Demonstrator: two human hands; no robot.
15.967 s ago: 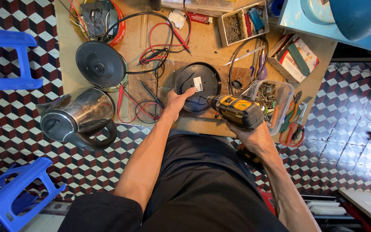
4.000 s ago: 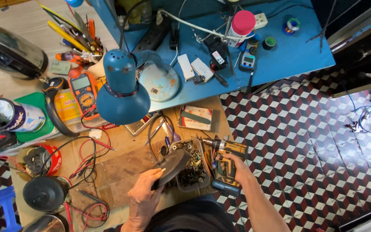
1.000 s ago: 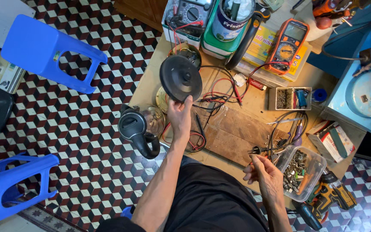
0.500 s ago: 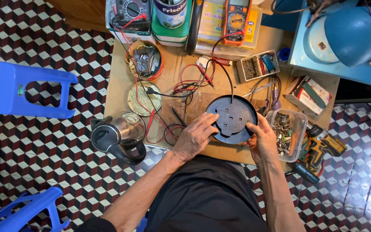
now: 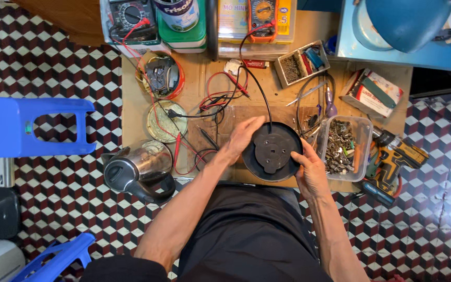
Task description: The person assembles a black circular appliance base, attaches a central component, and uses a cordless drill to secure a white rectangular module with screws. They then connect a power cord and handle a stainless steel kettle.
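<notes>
A round black kettle base (image 5: 272,152) lies underside up on the low wooden table (image 5: 131,83), with its black cord running away toward the back. My left hand (image 5: 242,137) grips its left rim. My right hand (image 5: 309,169) holds its right rim from below. A steel electric kettle (image 5: 137,169) lies tipped at the table's near left corner.
A clear tub of screws (image 5: 341,148) stands right of the base, and a yellow cordless drill (image 5: 392,162) lies beyond it. Red and black wires (image 5: 204,104), a round tin (image 5: 166,121), two multimeters (image 5: 267,18) and a parts tray (image 5: 301,63) crowd the back. Blue stools (image 5: 27,125) stand left.
The view has steadied and shifted slightly. Both hands stay on the kettle base, which now lies flatter on the table in front of me.
</notes>
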